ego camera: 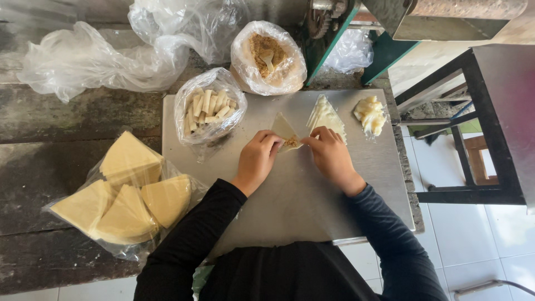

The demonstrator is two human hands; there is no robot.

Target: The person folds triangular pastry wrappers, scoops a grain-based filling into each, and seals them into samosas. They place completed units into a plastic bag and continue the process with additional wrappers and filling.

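My left hand [258, 158] and my right hand [331, 153] both pinch the near edge of a thin triangular pastry sheet [283, 127] lying on a metal board [290, 200]. A bit of brown filling [291, 142] shows between my fingertips. Just right of my hands lies a stack of triangular pastry sheets [326, 116]. Both arms wear black sleeves.
A clear bag of finished pale rolls [208, 109] stands at the board's far left corner. Behind it is a bag of brown filling with a spoon [268, 57]. A pale lump [370, 114] sits far right. Bagged wedge-shaped sheet stacks [125, 198] lie left. A black metal frame [473, 128] stands right.
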